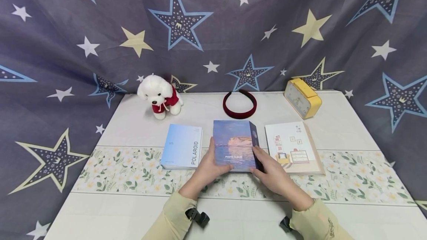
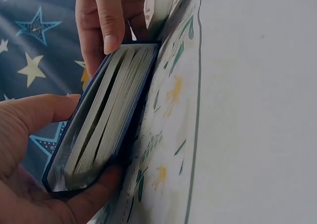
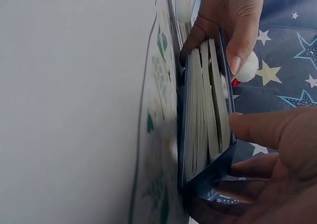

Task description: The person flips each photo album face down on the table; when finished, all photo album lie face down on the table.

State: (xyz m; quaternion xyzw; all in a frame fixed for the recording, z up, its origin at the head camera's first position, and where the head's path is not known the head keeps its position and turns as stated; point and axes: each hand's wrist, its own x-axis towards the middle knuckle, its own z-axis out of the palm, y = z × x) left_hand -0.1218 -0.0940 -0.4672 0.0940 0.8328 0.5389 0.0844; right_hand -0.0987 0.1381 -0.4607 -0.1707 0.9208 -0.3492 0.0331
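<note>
In the head view, a photo album (image 1: pixel 231 140) with a painted sea and cliff on its cover lies between both hands. My left hand (image 1: pixel 208 166) grips its left side, thumb over the cover's lower edge. On the dark spine side, my right hand (image 1: pixel 271 171) holds it with thumb near the bottom corner. The left wrist view shows the page edges (image 2: pixel 111 115) facing the camera and left fingers (image 2: pixel 99 194) curled under the lower cover. Right fingers (image 3: pixel 247 189) wrap the spine in the right wrist view. Whether the album touches the table cannot be seen.
A light blue Polaroid album (image 1: pixel 180 143) lies to the left, and a white album with a room drawing (image 1: pixel 283 132) to the right. Behind stand a white plush dog (image 1: pixel 155 88), a dark red headband (image 1: pixel 239 115) and a yellow clock (image 1: pixel 303 98). A star-patterned curtain (image 1: pixel 213 3) hangs behind the table.
</note>
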